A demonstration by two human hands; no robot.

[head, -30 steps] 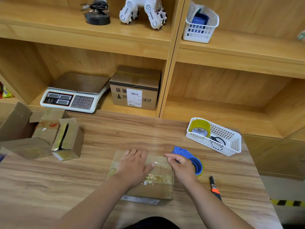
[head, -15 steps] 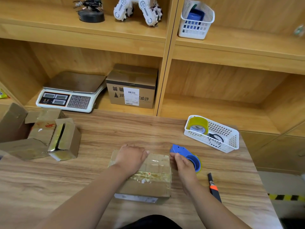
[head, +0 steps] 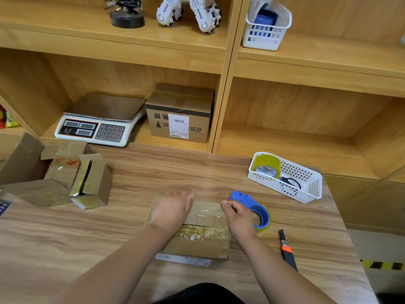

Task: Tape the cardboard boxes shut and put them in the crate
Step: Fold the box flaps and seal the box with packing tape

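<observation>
Wood-grain table (head: 197,172) pushed against a wood shelf unit (head: 225,62). Lower-left bay: scale (head: 98,121) w/ a labelled carton (head: 179,115) just beside it. Upper right shelf: white basket (head: 267,29). On the table, far right: white tray (head: 306,185) w/ a yellow tape roll (head: 266,164) & scissors (head: 289,183). Knife (head: 287,251) lies near the right edge. Pile of open boxes (head: 65,178) at far left.

Box (head: 203,233) sits mid-table, near the person, blue dispenser (head: 252,205) just beside its right end.

Vs 1 s ago: box hasn't shifted. L hand (head: 173,209) was flat w/ fingers spread on top; now it's on the far-left part of the top, fingers bent over the far edge, gripping, thumb out to the right. R hand (head: 236,216) has come off the dispenser side toward the box's far-right corner; fingers curled tight there, but whether they pinch tape or nothing, can't tell.

Box long axis runs left-right, roughly parallel to the table's near edge. Taped seam runs the same way along the top. Front face toward the person, white label strip at its bottom edge.
</observation>
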